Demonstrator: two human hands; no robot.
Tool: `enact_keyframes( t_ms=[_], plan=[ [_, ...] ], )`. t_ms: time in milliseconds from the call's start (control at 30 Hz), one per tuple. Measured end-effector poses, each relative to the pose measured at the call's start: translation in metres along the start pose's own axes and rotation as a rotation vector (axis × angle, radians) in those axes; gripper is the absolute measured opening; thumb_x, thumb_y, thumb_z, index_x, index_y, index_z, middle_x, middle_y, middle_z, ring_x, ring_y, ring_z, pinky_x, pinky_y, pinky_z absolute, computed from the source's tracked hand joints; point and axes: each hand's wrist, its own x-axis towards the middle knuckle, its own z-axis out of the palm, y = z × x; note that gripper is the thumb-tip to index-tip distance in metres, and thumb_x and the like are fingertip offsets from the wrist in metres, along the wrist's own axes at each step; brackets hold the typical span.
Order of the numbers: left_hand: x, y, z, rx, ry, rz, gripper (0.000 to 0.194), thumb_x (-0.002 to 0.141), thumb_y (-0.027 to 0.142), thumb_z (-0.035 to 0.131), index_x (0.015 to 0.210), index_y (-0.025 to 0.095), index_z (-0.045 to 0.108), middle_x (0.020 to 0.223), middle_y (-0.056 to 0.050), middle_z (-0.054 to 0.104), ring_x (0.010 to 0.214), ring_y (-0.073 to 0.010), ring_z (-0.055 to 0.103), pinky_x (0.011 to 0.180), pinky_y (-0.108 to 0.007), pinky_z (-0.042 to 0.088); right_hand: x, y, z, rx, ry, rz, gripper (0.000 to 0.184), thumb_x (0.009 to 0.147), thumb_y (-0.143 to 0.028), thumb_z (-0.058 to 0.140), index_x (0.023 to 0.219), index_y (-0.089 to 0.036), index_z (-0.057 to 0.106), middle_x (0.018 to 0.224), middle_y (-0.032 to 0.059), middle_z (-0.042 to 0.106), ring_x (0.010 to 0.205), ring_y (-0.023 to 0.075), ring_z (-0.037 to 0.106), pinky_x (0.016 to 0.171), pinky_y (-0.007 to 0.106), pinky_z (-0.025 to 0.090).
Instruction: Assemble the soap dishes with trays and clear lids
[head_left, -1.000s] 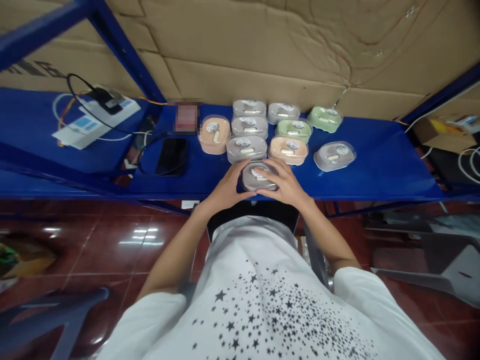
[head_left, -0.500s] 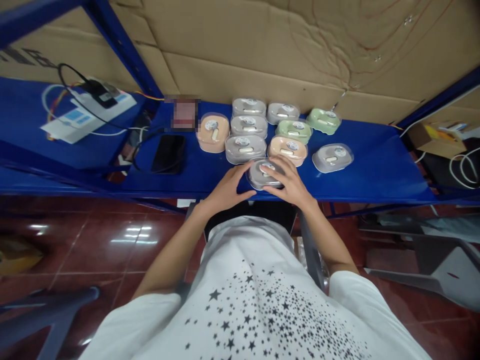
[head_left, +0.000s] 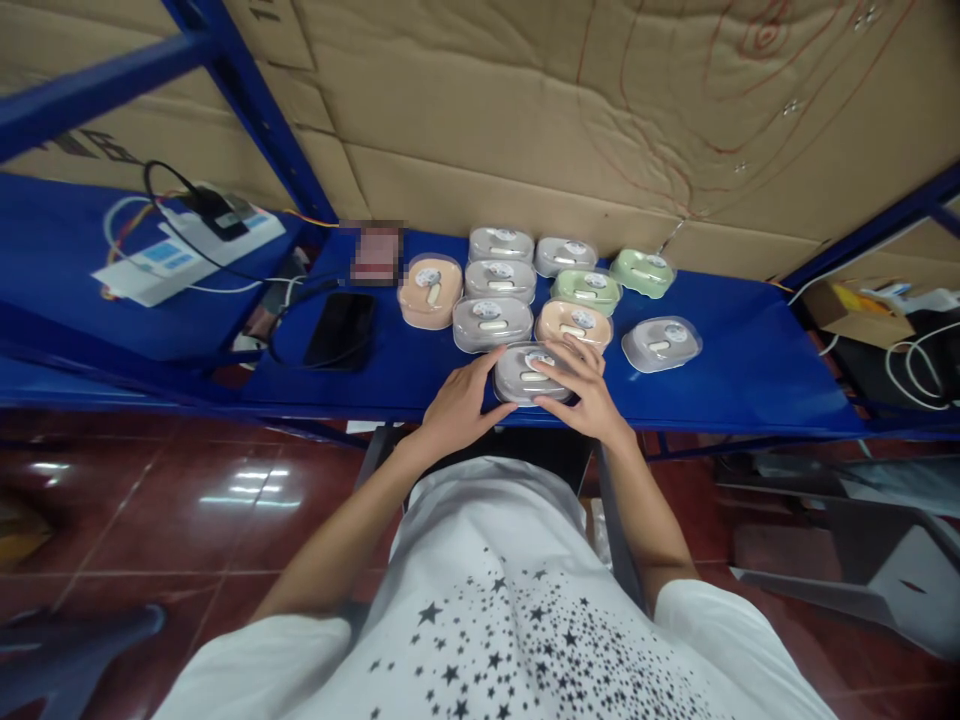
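Observation:
At the front edge of the blue table, a grey plastic box with rounded ends, a clear cover, a pale bar and a round sticker sits between my two hands. My left hand cups its left end, thumb at the near side and fingers on the far side. Over the right end lies my right hand, fingers across the clear cover and thumb along the near side. Just behind are an orange box close to my right fingertips and another grey box.
More boxes stand behind: green boxes, an orange box at left and a lone grey box at right. A black phone and a power strip lie left. Cardboard lines the back.
The camera view has tilted up, so the table sits lower in the picture. Both hands remain around the grey box, which shows a little more of its cover.

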Motion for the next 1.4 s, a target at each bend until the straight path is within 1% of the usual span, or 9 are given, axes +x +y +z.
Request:
enact_keyframes(
  t_ms=[167,300,467,633,867,1000,1200,1300,1400],
  plan=[
    [0.000,0.001,-0.003,0.001,-0.014,0.014,0.077,0.106,0.052,0.063,0.170,0.024,0.031,0.168,-0.017,0.049,0.153,-0.0351,0.052,0.123,-0.052,0.045,0.002,-0.001,-0.001,0.119,-0.064,-0.063,0.055,0.105,-0.053,0.066,0.157,-0.037,0.061,0.168,0.0028,0.054,0.165,0.0331,0.035,0.131,0.063,0.039],
    [-0.001,0.002,-0.004,0.018,-0.042,0.020,0.074,0.108,0.049,0.060,0.171,0.028,0.030,0.171,-0.014,0.046,0.156,-0.0338,0.048,0.124,-0.053,0.044,0.002,-0.004,0.000,0.096,-0.101,-0.054,0.056,0.105,-0.052,0.065,0.159,-0.040,0.058,0.170,0.0013,0.050,0.166,0.0344,0.032,0.132,0.067,0.038],
    [0.000,0.003,-0.004,0.024,-0.045,-0.024,0.077,0.107,0.056,0.061,0.171,0.028,0.029,0.175,-0.015,0.040,0.160,-0.0357,0.043,0.125,-0.058,0.042,0.001,-0.010,0.004,0.044,-0.126,-0.074,0.062,0.107,-0.050,0.063,0.166,-0.040,0.049,0.170,0.0056,0.048,0.166,0.0347,0.033,0.133,0.066,0.036],
    [0.000,0.000,-0.004,-0.010,-0.034,-0.012,0.072,0.108,0.053,0.060,0.170,0.028,0.033,0.173,-0.016,0.043,0.157,-0.0354,0.046,0.124,-0.058,0.043,-0.004,-0.014,0.011,0.028,-0.048,-0.037,0.074,0.105,-0.052,0.065,0.171,-0.035,0.037,0.177,0.0121,0.032,0.169,0.0390,0.022,0.134,0.071,0.029],
    [0.000,0.001,-0.007,-0.043,-0.045,-0.019,0.076,0.101,0.052,0.071,0.167,0.034,0.037,0.168,-0.013,0.050,0.153,-0.0348,0.050,0.124,-0.057,0.043,-0.011,-0.001,0.002,0.179,-0.080,-0.031,0.066,0.102,-0.051,0.071,0.164,-0.042,0.050,0.171,0.0076,0.046,0.164,0.0361,0.036,0.131,0.066,0.038],
    [-0.001,0.002,-0.010,-0.080,-0.061,-0.028,0.082,0.096,0.046,0.079,0.166,0.033,0.037,0.147,-0.011,0.064,0.136,-0.0334,0.062,0.117,-0.055,0.049,-0.043,0.002,-0.015,0.119,-0.025,0.028,0.068,0.101,-0.047,0.073,0.165,-0.045,0.048,0.171,0.0065,0.047,0.162,0.0386,0.039,0.129,0.069,0.040],
    [-0.005,0.003,-0.016,-0.150,-0.025,-0.004,0.060,0.106,0.038,0.064,0.162,0.034,0.044,0.137,-0.009,0.069,0.129,-0.0285,0.066,0.115,-0.051,0.054,-0.132,0.022,-0.065,-0.143,0.242,0.339,0.064,0.100,-0.047,0.074,0.161,-0.049,0.053,0.165,0.0053,0.052,0.156,0.0427,0.047,0.126,0.076,0.041],
    [-0.003,-0.008,-0.035,-0.147,0.101,-0.002,0.044,0.109,0.037,0.058,0.153,0.034,0.053,0.138,-0.008,0.069,0.128,-0.0251,0.068,0.112,-0.046,0.058,-0.166,0.039,-0.090,-0.310,0.404,0.510,0.065,0.096,-0.056,0.073,0.159,-0.052,0.055,0.164,0.0036,0.054,0.153,0.0453,0.051,0.125,0.076,0.041],
    [0.010,-0.037,-0.067,0.054,0.307,-0.050,0.036,0.110,0.036,0.055,0.146,0.031,0.059,0.133,-0.008,0.071,0.127,-0.0260,0.068,0.113,-0.047,0.056,-0.184,0.064,-0.109,-0.411,0.560,0.683,0.068,0.085,-0.067,0.075,0.150,-0.065,0.057,0.163,0.0006,0.056,0.152,0.0463,0.051,0.124,0.069,0.043]
  ],
)
